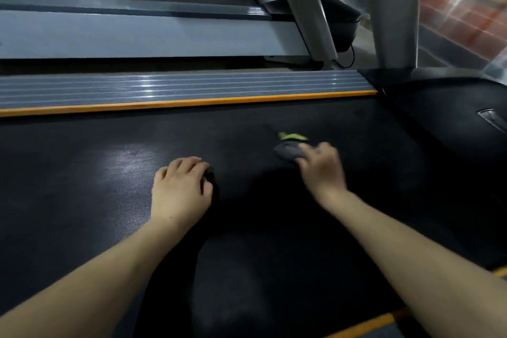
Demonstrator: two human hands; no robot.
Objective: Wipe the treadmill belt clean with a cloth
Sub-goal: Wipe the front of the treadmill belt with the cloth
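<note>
Already on the belt: cloth pinched under the right hand, toward the motor cover end, long axis along the orange stripe; left hand farther from that cover, loosely curled, seemingly empty.

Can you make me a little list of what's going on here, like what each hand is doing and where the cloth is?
place: black treadmill belt, orange strip along its far edge
left hand: resting on the belt, fingers curled under
right hand: on the cloth, blurred
cloth: grey and green, on the belt by the right hand's fingers
shiny patch: left of the left hand
</note>
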